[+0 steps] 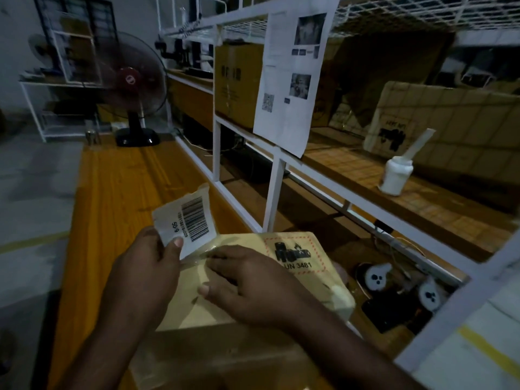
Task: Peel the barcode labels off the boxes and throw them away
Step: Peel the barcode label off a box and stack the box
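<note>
I see the barcode label (188,220) raised over the box (318,282), its lower end at the box top. My left hand (146,266) pinches it, while my right hand (247,285) presses flat-fingered on the box, which sits on the orange table (112,198).

We see the left hand (146,266) pinching a white barcode label (191,218) between thumb and fingers. The label is raised and tilted above the left edge of a beige box (329,285); whether its lower edge clings to the box we cannot tell. The right hand (247,285) lies flat on the box top, fingers spread, beside a printed battery mark (294,254) reading UN 3481. An orange tabletop (112,192) runs away on the left, with a fan (132,80) at its far end. A white bottle (395,175) stands on the shelf (351,164) to the right.
</note>
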Tool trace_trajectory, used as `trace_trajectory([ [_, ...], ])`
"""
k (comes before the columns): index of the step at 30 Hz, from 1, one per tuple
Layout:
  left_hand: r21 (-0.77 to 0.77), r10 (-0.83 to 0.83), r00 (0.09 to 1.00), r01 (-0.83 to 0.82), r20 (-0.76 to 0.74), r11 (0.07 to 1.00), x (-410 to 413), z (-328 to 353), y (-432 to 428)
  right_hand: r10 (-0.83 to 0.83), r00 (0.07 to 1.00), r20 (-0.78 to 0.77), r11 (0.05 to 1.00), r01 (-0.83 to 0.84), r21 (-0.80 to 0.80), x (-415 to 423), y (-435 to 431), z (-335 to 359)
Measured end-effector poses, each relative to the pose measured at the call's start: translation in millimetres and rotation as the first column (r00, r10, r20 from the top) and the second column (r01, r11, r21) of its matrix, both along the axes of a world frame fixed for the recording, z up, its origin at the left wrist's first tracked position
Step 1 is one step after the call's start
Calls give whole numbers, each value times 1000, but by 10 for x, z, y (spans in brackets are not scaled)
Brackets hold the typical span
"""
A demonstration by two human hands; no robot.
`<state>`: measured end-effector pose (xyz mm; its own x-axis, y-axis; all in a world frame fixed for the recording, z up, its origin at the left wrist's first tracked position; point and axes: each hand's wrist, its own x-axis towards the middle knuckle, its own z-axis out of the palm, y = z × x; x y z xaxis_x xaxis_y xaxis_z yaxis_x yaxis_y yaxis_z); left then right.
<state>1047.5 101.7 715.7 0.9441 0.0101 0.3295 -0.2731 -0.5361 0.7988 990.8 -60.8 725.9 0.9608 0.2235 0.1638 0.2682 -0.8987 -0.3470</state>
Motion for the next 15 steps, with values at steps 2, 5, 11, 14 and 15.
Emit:
trace_trajectory([
  [2, -56, -20, 999, 18, -47, 998, 151, 3, 45, -12, 999, 34, 997, 15, -72, 144, 57, -33],
  [5, -226, 6, 997, -25, -82, 974, 366, 8, 130, -12, 989, 145, 988, 34, -149, 347, 101, -26],
  [11, -380, 0, 987, -62, -162, 923, 649, 123, 232, -15, 919, 393, 970, 109, -217, 963, 155, -102],
  [14, -422, 19, 978, -107, -207, 900, 762, 165, 299, -5, 915, 404, 965, 111, -237, 1322, 184, -89],
  [15, -429, 21, 976, -115, -219, 896, 780, 178, 315, -6, 918, 397, 964, 111, -242, 1433, 198, -86],
])
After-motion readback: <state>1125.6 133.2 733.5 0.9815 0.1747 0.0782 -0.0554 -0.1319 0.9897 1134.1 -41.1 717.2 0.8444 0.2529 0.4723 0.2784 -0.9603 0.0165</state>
